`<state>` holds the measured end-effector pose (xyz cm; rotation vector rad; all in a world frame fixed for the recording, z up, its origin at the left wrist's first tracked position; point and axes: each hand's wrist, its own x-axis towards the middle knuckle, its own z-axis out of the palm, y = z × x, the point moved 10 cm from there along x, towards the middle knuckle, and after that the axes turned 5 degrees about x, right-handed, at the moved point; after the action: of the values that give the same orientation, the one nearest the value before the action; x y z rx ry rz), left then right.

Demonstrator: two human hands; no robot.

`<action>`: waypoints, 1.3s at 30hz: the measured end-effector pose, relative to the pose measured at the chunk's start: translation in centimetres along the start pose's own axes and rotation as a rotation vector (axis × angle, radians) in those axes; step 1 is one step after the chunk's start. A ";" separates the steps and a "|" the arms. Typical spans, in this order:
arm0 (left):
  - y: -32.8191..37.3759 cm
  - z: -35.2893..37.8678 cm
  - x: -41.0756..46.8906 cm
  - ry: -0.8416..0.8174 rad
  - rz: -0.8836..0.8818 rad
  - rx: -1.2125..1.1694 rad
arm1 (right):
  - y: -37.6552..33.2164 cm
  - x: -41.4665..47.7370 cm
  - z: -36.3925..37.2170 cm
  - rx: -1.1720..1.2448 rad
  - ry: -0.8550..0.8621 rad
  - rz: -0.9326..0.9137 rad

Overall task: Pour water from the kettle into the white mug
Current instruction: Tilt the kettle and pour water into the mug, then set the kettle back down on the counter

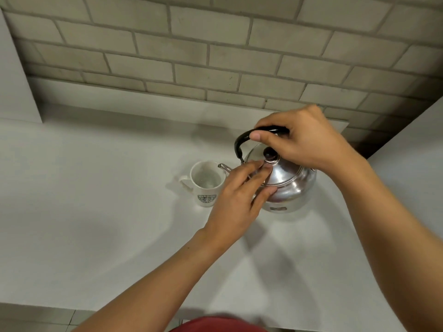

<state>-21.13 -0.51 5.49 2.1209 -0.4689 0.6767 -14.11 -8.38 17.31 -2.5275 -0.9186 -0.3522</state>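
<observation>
right hand (309,137) clenched on kettle (287,183) handle, left hand (237,200) fingers (254,168) steadying lid

My right hand (304,137) grips the black handle (242,140) of a steel kettle (287,185) on a white counter (96,188), while my left hand (237,200) rests its fingertips (265,167) on the lid beside the dark knob (270,154). Just left of the kettle stands the white mug (206,183), logo toward me, the kettle's spout (224,167) over its rim. A pale brick wall (215,44) runs behind the kettle.
</observation>
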 end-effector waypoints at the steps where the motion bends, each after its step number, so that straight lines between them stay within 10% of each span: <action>1: 0.0 -0.1 0.1 -0.008 -0.001 0.001 | 0.5 -0.6 -0.3 0.019 0.043 0.015; 9: -1.8 -3.1 2.8 0.152 -0.205 -0.140 | 4.8 -5.4 -1.5 0.252 0.328 0.166; 17: -1.1 -0.4 6.4 -0.189 -0.082 -0.007 | 7.4 -7.7 -0.6 0.401 0.448 0.185; 39: -19.5 8.4 19.6 -0.256 -0.306 0.045 | 25.4 4.4 10.1 0.265 0.002 0.398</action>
<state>7.35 2.18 1.46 2.2697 -0.2571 0.2446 6.80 -18.73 2.37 -2.3851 -0.4107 -0.0997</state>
